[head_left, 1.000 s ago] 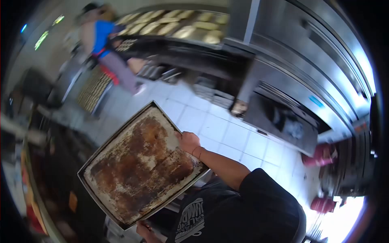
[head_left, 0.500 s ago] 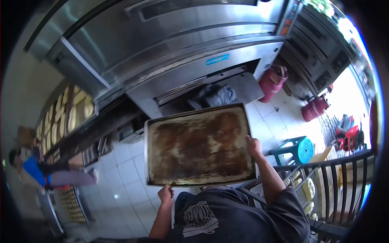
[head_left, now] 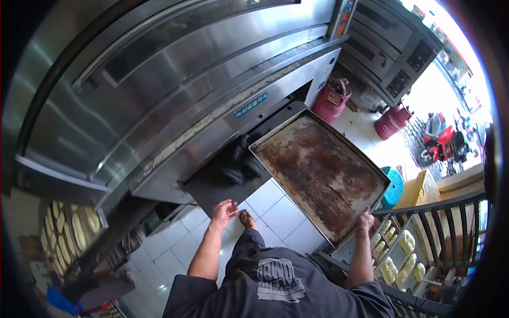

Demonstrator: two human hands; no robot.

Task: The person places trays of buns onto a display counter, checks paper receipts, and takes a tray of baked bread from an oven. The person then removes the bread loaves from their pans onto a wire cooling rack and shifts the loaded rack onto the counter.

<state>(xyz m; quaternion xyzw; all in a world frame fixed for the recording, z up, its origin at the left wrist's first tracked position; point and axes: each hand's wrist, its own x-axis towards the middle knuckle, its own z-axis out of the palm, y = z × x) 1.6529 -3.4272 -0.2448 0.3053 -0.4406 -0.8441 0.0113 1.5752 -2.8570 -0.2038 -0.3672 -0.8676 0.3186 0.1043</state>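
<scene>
My right hand (head_left: 365, 220) grips the near right corner of a large rectangular baking tray (head_left: 324, 175). The tray's flat inside is stained brown, with scorched patches and a pale rim. It slants in the head view, its far corner overlapping the shelf under the oven. My left hand (head_left: 225, 213) is off the tray, fingers apart and holding nothing, in front of the metal shelf (head_left: 204, 185). A dark crumpled cloth or pair of gloves (head_left: 241, 164) lies on that shelf, left of the tray.
A big steel deck oven (head_left: 175, 95) fills the upper left. Pink gas cylinders (head_left: 332, 100) stand beyond the tray. At right are a teal stool (head_left: 393, 188), a black railing (head_left: 445, 233) and trays of dough (head_left: 405, 265). More dough loaves (head_left: 66, 233) lie at left, near another person (head_left: 101, 294).
The tray has swung right and turned at an angle. My left hand has let go of its near edge and opened. The view has shifted, bringing the oven closer.
</scene>
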